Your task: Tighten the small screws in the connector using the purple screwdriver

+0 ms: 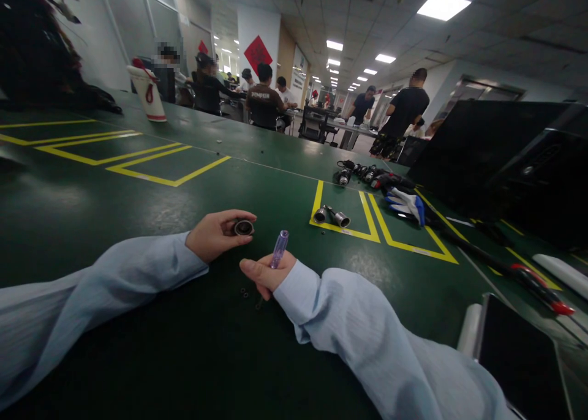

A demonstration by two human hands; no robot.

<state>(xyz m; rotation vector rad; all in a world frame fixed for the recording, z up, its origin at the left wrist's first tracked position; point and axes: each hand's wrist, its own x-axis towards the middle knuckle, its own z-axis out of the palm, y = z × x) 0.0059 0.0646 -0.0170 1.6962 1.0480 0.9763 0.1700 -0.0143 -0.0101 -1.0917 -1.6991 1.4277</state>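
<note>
My left hand (215, 233) rests on the green table (138, 224), its fingers pinched round a small dark ring-shaped metal part (244, 227). My right hand (269, 272) lies just to the right of it, closed on a screwdriver with a clear purple handle (278, 249) that sticks up from the fist. The tool's tip points down at the table beside a few tiny dark washers or screws (245, 293). Both arms wear light blue sleeves.
Two metal cylinders (331, 216) lie in a yellow-taped box. Further back lie dark parts (362, 174) and a white-and-blue glove (407, 204). A red-handled tool (537, 285), a phone (519, 352) and black cases (496, 150) are on the right. A paper cup (147, 93) stands far left. Several people sit or stand behind.
</note>
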